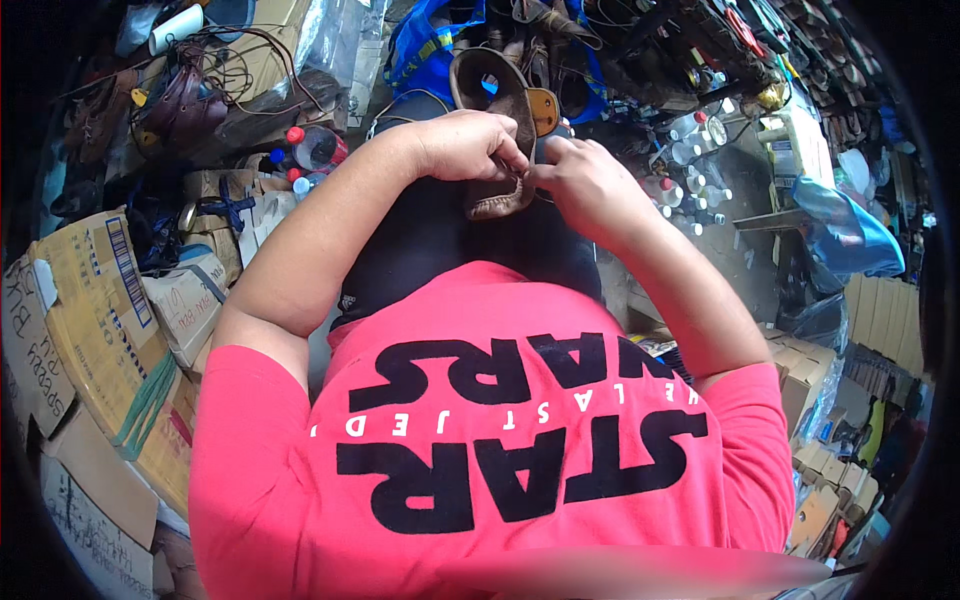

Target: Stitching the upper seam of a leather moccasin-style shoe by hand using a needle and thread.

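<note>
A brown leather shoe (497,110) rests on my lap, over dark trousers (440,240), its opening facing up and away from me. My left hand (470,143) grips the near edge of the shoe, fingers curled over the leather. My right hand (580,178) pinches the same edge from the right, thumb and fingers closed on it. Whether a needle or thread sits between the fingers is too small to tell. My pink printed shirt (500,440) fills the lower half of the view.
Cardboard boxes (100,320) are stacked at the left. Plastic bottles with red caps (312,148) lie beyond my left arm, and more small bottles (690,165) stand at the right. A blue bag (425,45), brown shoes (180,100) and a blue plastic sheet (850,235) crowd the floor.
</note>
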`<state>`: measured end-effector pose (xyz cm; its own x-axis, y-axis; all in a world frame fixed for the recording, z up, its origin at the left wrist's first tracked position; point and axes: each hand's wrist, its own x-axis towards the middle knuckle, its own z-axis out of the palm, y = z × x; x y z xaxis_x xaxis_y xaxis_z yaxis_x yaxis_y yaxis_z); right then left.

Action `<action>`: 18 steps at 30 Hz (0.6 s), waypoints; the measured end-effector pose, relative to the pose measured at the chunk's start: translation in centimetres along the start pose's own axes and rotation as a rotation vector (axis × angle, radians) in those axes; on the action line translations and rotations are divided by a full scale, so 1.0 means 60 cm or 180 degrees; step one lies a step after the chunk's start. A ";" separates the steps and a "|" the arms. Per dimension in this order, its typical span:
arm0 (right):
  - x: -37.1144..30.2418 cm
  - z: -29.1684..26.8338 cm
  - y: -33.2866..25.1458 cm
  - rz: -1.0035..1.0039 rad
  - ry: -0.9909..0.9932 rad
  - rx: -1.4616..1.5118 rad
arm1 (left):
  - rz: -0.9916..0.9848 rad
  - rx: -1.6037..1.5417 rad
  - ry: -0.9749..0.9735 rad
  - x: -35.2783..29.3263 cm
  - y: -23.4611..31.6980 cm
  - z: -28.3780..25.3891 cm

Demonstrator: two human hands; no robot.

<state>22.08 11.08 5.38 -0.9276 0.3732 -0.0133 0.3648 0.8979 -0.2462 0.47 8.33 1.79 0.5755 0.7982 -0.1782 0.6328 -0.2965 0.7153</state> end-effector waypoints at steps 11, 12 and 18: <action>-0.013 0.037 0.038 0.0367 0.0457 0.1377 | -0.0357 0.0702 0.2537 -0.029 0.040 0.050; -0.027 0.032 0.041 0.1158 0.0186 0.2523 | -0.0461 0.0700 0.2381 -0.053 0.047 0.060; -0.172 -0.004 0.159 -0.0194 0.1206 0.7027 | -0.1627 0.0126 0.0740 -0.200 0.032 -0.002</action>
<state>35.14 15.85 3.43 -0.7788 0.6198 0.0967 -0.5410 -0.5856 -0.6037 -5.26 -1.76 5.40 0.0641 0.9388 -0.3385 0.8227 0.1423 0.5503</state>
